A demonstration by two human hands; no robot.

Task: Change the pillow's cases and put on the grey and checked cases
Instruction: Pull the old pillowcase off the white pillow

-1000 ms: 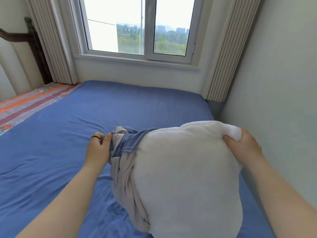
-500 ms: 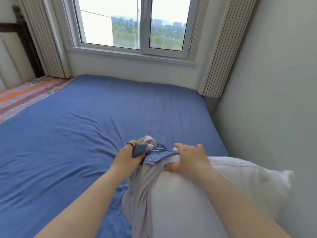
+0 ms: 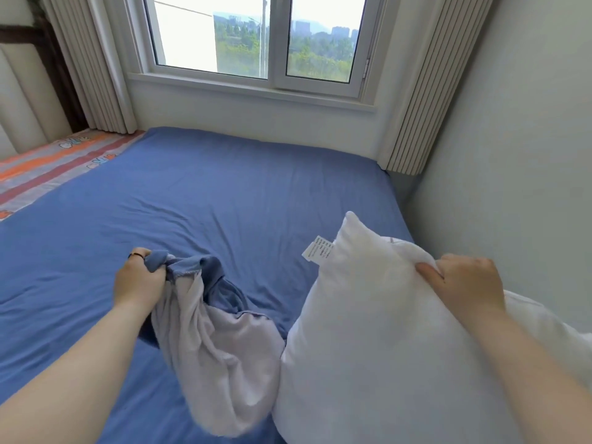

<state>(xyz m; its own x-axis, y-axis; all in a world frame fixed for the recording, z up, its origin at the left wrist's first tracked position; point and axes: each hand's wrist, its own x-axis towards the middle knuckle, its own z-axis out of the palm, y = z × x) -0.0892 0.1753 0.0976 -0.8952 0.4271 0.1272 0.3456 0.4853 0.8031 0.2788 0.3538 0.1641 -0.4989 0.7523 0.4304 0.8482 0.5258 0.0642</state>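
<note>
A bare white pillow (image 3: 378,341) stands on end at the right, a small printed label at its upper left edge. My right hand (image 3: 464,283) grips its top right corner. To its left hangs a loose pillowcase (image 3: 221,357), pale grey inside with a blue outer side showing at the rim. My left hand (image 3: 141,280), a dark ring on one finger, is shut on the bunched blue rim. The case's lower end still touches the pillow's left side. No grey or checked case is in view.
Both things rest over a bed with a blue sheet (image 3: 224,193). A striped orange and grey cover (image 3: 54,158) lies at the far left. A window (image 3: 259,43) with pale curtains is ahead, and a plain wall (image 3: 519,155) runs close along the right.
The pillow has come out of the case. My left hand pulled the case leftward, and my right hand moved from the case opening to the pillow's top right corner.
</note>
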